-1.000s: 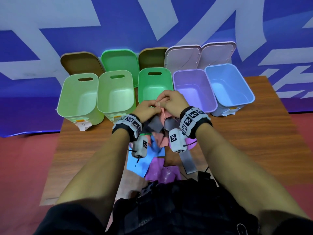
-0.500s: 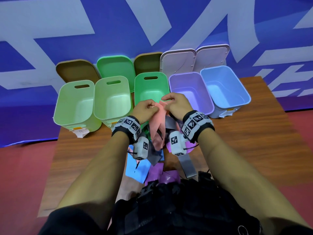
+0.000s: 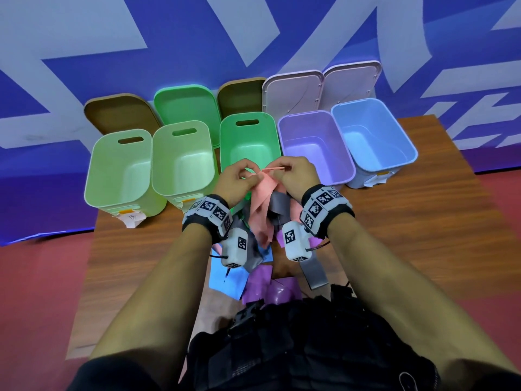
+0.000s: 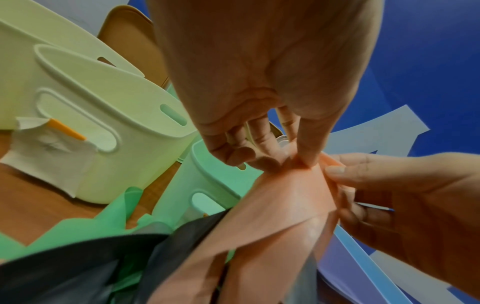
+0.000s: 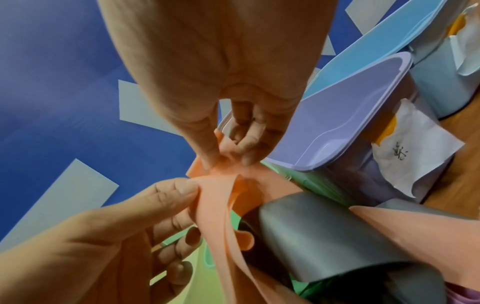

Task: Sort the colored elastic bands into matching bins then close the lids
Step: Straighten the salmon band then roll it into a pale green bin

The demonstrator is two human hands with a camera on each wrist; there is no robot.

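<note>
Head view: my left hand (image 3: 238, 180) and right hand (image 3: 293, 176) both pinch the top of a pink band (image 3: 260, 204), flat, wide, limp, held above the pile of bands (image 3: 262, 280) on the table (image 3: 408, 235). Five open bins: two pale green (image 3: 121, 170), one green (image 3: 249, 142), one purple (image 3: 315, 148), one blue (image 3: 372, 134).

Left wrist: thumb and fingers (image 4: 309, 148) nip the band's (image 4: 285, 205) edge.

Right wrist: same pinch; a grey band (image 5: 324, 236) drapes below.

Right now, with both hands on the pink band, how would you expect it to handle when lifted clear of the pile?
Probably floppy: the pink band hangs limp between left hand and right hand. Likely light, since fingertip pinches carry it. It may drag the grey band tangled beside it.
</note>
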